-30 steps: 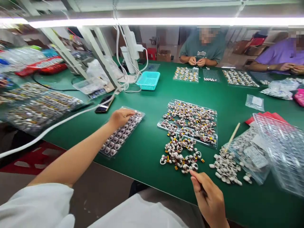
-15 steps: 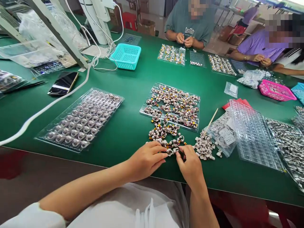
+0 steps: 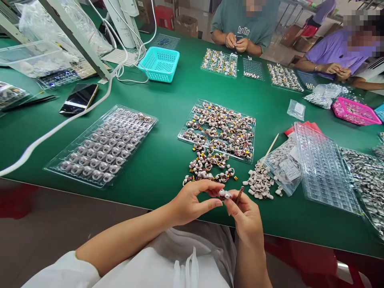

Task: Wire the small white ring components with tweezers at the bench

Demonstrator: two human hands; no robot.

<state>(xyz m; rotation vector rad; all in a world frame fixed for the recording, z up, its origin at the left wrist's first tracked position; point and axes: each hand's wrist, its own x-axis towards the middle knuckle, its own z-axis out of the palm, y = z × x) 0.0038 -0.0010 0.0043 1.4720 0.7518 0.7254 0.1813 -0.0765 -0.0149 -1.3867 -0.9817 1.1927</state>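
Note:
Between my two hands is a small whitish earbud part [image 3: 222, 194], held above the table's near edge. My left hand [image 3: 192, 202] has thumb and fingers closed round its left side. My right hand [image 3: 246, 214] pinches the right side, and a slim brown tool that looks like tweezers [image 3: 240, 195] sticks up from the same hand. Just beyond my fingers lies a loose pile of C-shaped earbud parts [image 3: 210, 162] with dark wires and yellow tabs. Behind that pile, a clear tray [image 3: 183, 134] is heaped with more of them.
To the left, a clear tray [image 3: 55, 165] holds rows of grey-white parts; beyond it lie a phone [image 3: 78, 99] and a white cable [image 3: 57, 127]. Small beige caps [image 3: 260, 182], a plastic bag [image 3: 288, 170] and a clear tray [image 3: 325, 172] are right. Co-workers sit opposite.
My hands have come up from the pile's near edge with an earbud part between them. The tool in my right hand now points upward. The view has shifted slightly.

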